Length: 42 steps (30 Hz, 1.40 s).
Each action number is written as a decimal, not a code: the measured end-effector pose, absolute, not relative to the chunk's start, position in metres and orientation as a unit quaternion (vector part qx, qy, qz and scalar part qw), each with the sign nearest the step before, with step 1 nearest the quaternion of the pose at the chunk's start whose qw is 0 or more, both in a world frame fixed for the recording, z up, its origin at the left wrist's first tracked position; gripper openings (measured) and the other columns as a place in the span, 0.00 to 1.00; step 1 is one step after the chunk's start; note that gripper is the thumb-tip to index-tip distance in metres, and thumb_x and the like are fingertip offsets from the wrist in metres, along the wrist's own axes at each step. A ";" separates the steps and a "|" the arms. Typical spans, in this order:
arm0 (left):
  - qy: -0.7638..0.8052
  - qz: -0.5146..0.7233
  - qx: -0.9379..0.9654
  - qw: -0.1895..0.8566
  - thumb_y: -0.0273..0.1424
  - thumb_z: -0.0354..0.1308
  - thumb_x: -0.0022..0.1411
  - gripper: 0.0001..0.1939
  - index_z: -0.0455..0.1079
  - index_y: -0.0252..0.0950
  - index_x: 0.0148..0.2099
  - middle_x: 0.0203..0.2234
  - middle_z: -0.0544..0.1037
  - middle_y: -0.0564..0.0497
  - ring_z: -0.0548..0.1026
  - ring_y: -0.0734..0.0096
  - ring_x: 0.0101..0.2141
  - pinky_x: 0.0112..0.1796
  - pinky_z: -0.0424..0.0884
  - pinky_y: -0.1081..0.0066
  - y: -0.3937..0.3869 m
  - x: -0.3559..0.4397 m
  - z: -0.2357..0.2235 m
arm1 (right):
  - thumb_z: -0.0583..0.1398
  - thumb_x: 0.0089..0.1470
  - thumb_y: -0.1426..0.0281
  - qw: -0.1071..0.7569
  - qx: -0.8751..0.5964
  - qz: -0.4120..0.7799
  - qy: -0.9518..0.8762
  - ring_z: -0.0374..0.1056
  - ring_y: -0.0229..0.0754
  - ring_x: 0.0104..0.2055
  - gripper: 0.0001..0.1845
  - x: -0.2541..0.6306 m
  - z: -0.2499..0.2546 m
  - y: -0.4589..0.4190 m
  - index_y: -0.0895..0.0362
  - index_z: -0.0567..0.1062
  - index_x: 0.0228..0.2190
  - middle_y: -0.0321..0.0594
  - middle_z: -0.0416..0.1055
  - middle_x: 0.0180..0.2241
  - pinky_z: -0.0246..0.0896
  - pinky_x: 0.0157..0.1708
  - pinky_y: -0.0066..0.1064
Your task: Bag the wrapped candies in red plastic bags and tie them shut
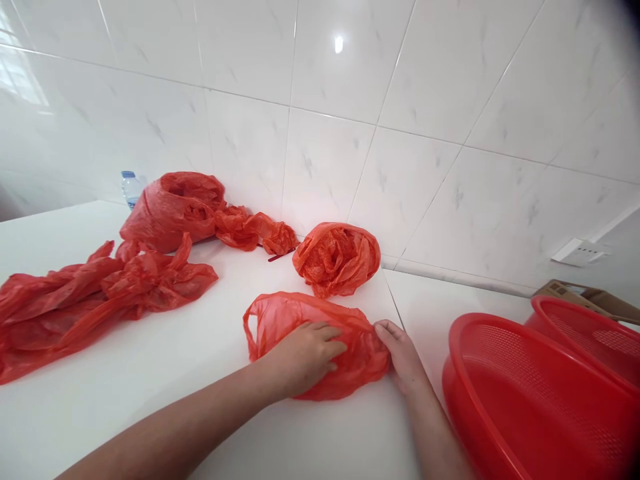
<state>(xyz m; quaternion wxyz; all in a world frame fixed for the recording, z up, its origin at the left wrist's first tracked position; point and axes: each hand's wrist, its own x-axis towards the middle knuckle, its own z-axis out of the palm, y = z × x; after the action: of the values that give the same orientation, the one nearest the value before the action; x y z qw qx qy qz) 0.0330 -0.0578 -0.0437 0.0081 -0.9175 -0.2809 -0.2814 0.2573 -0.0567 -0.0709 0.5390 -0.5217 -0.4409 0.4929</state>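
A red plastic bag (280, 317) lies flattened on the white counter (125, 393) in front of me. My left hand (305, 353) presses down on top of it, fingers curled onto the plastic. My right hand (403, 357) rests at the bag's right edge, fingertips pinching or touching the plastic there. One bag handle loop sticks out at the left end.
A crumpled red bag (336, 259) sits just behind. More red bags lie at the left (95, 293) and back left (173, 210), with a water bottle (131, 187) behind them. Two red colander basins (540, 393) stand at the right. A tiled wall rises behind.
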 end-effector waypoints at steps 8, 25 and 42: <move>-0.362 -0.090 -0.923 -0.091 0.39 0.56 0.60 0.33 0.51 0.49 0.65 0.64 0.55 0.44 0.54 0.42 0.61 0.56 0.51 0.39 -0.032 0.012 -0.079 | 0.60 0.50 0.52 0.575 -0.596 0.377 -0.416 0.54 0.33 0.21 0.19 0.291 -0.085 -0.054 0.57 0.72 0.32 0.30 0.60 0.20 0.47 0.20 0.26; -0.314 -0.010 -0.938 -0.146 0.34 0.54 0.60 0.36 0.44 0.52 0.67 0.67 0.42 0.47 0.43 0.47 0.64 0.58 0.40 0.38 -0.024 0.015 -0.065 | 0.60 0.49 0.58 0.566 -0.676 0.275 -0.383 0.64 0.38 0.29 0.17 0.296 -0.074 -0.071 0.55 0.72 0.38 0.35 0.69 0.30 0.60 0.28 0.28; -0.312 -0.013 -0.941 -0.131 0.35 0.56 0.58 0.39 0.41 0.53 0.67 0.67 0.43 0.47 0.43 0.45 0.64 0.58 0.41 0.38 -0.022 0.014 -0.070 | 0.56 0.49 0.50 0.515 -0.748 0.223 -0.353 0.48 0.55 0.64 0.46 0.291 -0.082 -0.067 0.54 0.46 0.63 0.50 0.49 0.63 0.48 0.59 0.49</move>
<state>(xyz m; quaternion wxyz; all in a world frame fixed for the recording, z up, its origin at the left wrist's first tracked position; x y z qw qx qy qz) 0.0138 -0.0224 -0.0701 -0.1313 -0.9409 -0.3118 -0.0129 0.2913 -0.0672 -0.0818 0.5155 -0.7480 -0.3533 0.2234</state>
